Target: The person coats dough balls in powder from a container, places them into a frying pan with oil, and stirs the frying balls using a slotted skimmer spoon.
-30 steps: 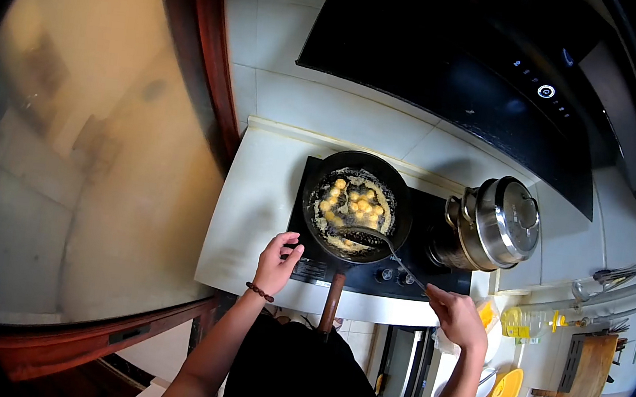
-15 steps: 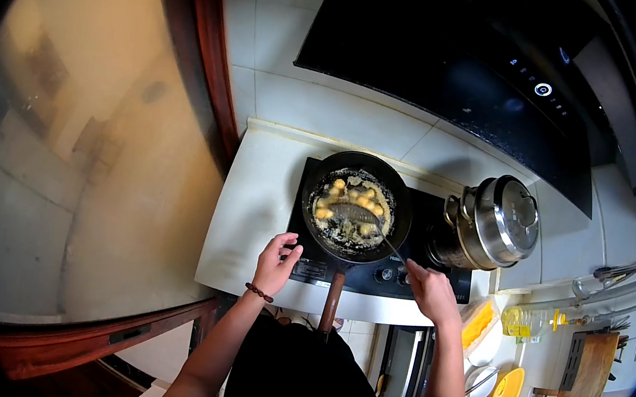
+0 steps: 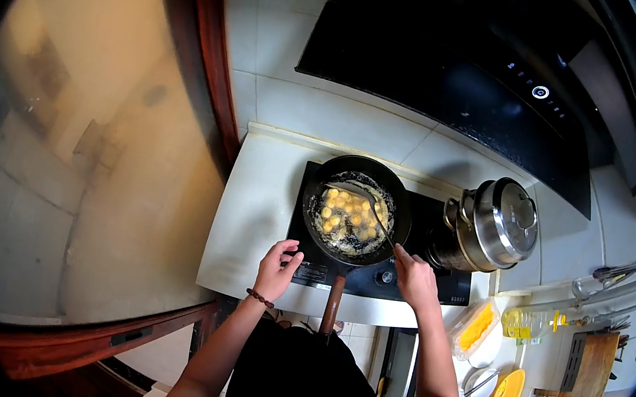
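Observation:
A dark wok (image 3: 402,200) with a wooden handle (image 3: 332,304) sits on the black cooktop (image 3: 437,216). Several small yellow balls of food (image 3: 338,202) lie in bubbling oil inside it. My right hand (image 3: 416,279) grips the thin handle of a spatula (image 3: 379,223), whose dark head reaches across the far part of the oil, among the balls. Left of the wok handle, my left hand (image 3: 276,268) hovers near the cooktop's front left corner. Its fingers are loosely curled and apart, holding nothing. A beaded bracelet (image 3: 259,298) circles that wrist.
A lidded steel pot (image 3: 499,223) stands right of the wok. Above hangs a black range hood (image 3: 458,73). Down the right counter are a bag of orange-yellow food (image 3: 477,326), an oil bottle (image 3: 521,324), a yellow basin (image 3: 506,394) and a cutting board (image 3: 586,374).
My right hand has moved slightly left and up, and the spatula head has shifted toward the far side of the wok. More of the balls show now. My left hand stays nearly still.

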### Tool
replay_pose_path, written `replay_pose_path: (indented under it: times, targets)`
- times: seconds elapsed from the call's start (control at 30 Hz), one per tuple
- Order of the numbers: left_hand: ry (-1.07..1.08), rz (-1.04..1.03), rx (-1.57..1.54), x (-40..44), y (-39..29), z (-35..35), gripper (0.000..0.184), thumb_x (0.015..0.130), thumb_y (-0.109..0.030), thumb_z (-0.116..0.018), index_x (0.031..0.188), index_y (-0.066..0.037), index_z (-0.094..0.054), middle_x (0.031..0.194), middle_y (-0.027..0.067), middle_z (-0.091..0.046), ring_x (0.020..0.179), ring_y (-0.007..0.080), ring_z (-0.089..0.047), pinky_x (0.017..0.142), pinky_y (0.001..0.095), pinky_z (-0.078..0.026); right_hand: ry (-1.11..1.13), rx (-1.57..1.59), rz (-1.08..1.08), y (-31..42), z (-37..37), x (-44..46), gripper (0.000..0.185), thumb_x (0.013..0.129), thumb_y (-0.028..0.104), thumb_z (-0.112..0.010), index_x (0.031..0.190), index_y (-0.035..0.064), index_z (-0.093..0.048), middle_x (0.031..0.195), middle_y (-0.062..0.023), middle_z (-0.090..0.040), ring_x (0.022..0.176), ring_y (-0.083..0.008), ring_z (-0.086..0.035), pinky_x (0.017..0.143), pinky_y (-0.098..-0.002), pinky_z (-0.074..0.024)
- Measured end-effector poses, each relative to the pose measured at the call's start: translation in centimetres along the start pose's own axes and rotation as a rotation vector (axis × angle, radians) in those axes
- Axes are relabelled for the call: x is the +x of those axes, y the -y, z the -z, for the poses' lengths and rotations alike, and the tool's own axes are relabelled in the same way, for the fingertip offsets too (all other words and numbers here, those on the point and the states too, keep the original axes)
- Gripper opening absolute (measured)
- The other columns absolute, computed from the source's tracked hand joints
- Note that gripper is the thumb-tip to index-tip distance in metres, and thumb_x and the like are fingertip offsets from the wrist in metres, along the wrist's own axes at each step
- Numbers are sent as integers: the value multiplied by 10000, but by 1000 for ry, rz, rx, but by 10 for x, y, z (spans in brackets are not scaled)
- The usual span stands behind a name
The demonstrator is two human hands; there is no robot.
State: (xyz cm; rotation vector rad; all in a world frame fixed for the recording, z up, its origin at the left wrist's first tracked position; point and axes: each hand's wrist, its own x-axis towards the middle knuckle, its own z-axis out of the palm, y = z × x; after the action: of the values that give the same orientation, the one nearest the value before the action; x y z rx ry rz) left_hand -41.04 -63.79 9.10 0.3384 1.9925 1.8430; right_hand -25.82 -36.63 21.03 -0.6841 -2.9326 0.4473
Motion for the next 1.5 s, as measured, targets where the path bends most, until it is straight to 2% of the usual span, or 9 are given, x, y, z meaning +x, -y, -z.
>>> replay_pose_path:
  times: [0.23,0.33,0.57,0.93,1.03,1.23,1.37,1.43,1.5]
  targets:
    - [98,36,-17,-6,-5,-19,364,972,-189,-734,1298,-62,-634,1182,94,-692,905,127,-673,781,291,-558,-44,29,-44,-13,25,-39,377,983,170,-634,1359,144,-653,887,-195,-664,796,-435,-668,712,-519,-546]
    - [265,30,-5,-17,-20,-38,352,1006,-177,-693,1330,-72,-607,1217,56,-665,981,99,-647,749,255,-562,-71,69,-82,-20,16,-62,404,969,147,-660,1373,144,-647,872,-189,-653,764,-419,-660,692,-498,-541]
    - [519,34,-91,-43,-43,-91,360,986,-156,-713,1308,-33,-611,1215,97,-674,960,120,-671,779,274,-571,-144,205,-179,-30,-10,-109,394,950,125,-704,1343,110,-680,834,-169,-651,712,-374,-654,667,-449,-531]
    - [809,79,100,-102,-39,-177,330,994,-149,-699,1305,-73,-618,1196,22,-667,966,112,-637,764,243,-531,-188,341,-352,-51,-9,-198,420,986,186,-654,1403,138,-633,899,-162,-676,773,-386,-671,698,-459,-554]
    - [913,61,141,-135,-35,-213,331,993,-149,-698,1303,-63,-619,1182,28,-673,956,115,-637,761,245,-526,-478,515,-311,-76,-11,-259,430,971,127,-685,1398,101,-640,823,-155,-643,688,-327,-635,651,-388,-519]
    - [1097,47,211,-234,-13,-316,336,997,-189,-701,1294,-48,-628,1178,44,-683,945,126,-657,750,256,-534,-686,466,-562,-143,12,-424,445,943,92,-706,1385,113,-657,846,-140,-669,677,-297,-629,662,-384,-531]
    - [1235,221,204,-304,33,-406,341,1026,-258,-670,1303,-65,-624,1171,62,-667,956,141,-679,768,295,-569,-831,484,-737,-192,24,-514,446,940,74,-710,1384,87,-662,786,-131,-629,642,-250,-591,632,-334,-489]
    - [1255,578,121,-330,65,-451,363,1026,-292,-666,1318,-86,-602,1168,70,-652,955,168,-687,770,322,-583,-932,490,-770,-215,20,-544,444,946,70,-702,1387,87,-658,788,-133,-632,650,-216,-583,638,-331,-489]
    - [1220,629,134,-342,106,-505,388,1024,-306,-663,1328,-79,-579,1157,70,-645,951,180,-685,762,326,-582,-984,493,-766,-234,8,-569,436,966,68,-689,1400,76,-648,787,-86,-652,600,-140,-547,590,-298,-465]
